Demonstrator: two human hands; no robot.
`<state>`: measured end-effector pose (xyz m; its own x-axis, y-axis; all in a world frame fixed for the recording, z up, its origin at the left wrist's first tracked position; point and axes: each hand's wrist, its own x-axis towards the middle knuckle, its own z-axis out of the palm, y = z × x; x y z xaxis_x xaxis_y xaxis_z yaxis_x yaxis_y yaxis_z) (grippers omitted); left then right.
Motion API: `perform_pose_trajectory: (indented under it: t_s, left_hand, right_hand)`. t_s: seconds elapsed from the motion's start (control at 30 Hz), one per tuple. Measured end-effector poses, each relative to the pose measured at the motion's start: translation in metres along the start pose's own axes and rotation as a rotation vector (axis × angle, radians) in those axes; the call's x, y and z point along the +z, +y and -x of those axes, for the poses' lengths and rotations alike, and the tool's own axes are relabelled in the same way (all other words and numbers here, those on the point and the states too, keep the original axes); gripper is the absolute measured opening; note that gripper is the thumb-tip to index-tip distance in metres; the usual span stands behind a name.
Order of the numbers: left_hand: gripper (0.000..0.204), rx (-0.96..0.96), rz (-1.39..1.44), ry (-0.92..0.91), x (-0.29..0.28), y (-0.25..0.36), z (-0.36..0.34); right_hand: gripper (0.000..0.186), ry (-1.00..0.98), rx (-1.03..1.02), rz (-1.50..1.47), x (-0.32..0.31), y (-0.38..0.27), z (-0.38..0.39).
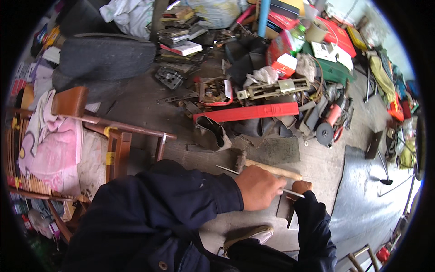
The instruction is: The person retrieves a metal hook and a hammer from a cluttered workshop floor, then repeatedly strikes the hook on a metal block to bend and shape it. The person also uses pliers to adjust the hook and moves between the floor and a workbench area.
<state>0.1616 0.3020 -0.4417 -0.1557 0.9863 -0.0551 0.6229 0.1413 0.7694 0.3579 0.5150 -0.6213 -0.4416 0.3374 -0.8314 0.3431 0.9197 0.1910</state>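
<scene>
My left hand (262, 188) is closed around a thin pale metal rod (293, 193). One pointed end sticks out to the left of the fist, and the other end crosses in front of my right wrist. My right hand (302, 186) is curled just beyond that end, and what its fingers hold, if anything, is hidden. Behind both hands a hammer with a wooden handle (276, 171) lies on the floor, its head to the left. Flat metal pieces (284, 209) lie below the hands, partly covered by my right sleeve.
A wooden chair (122, 154) with a pink cloth stands at left. Beyond the hands are an open dark pouch (212, 133), a long red box (253, 111) and an angle grinder (333, 119) amid clutter. A dark sheet (362, 199) covers the floor at right. My shoe (253, 236) is close below.
</scene>
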Motion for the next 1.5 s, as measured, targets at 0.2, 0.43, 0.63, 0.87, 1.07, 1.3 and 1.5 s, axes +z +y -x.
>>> perform_pose_trajectory:
  t_s: [0.2,0.43,0.63,0.87,1.07,1.3,1.5]
  left_hand:
    - [0.014,0.001,0.048,0.046,-0.009,0.0,0.019]
    - [0.015,0.054,0.083,0.095,-0.017,0.0,0.033]
    - [0.014,0.06,0.071,0.143,-0.024,-0.008,0.032]
    - [0.01,0.062,0.093,-0.017,-0.021,-0.013,0.006]
    - [0.016,0.014,0.142,-0.056,-0.008,-0.003,-0.026]
    - [0.018,0.05,0.14,-0.201,0.013,0.006,-0.057]
    - [0.018,0.048,0.182,-0.292,0.035,-0.011,-0.06]
  right_hand:
    - [0.04,-0.246,-0.013,-0.053,0.026,0.019,-0.024]
    - [0.044,-0.261,0.106,-0.168,0.045,0.03,-0.031]
    - [0.041,-0.046,0.113,-0.42,0.062,0.06,-0.01]
    - [0.042,0.28,0.37,-0.519,0.032,0.08,0.051]
    - [0.07,0.381,0.001,-0.137,0.058,0.059,0.063]
    - [0.035,0.567,0.402,-1.053,0.088,0.001,0.114]
    - [0.052,0.434,0.374,-1.109,0.091,0.033,0.117]
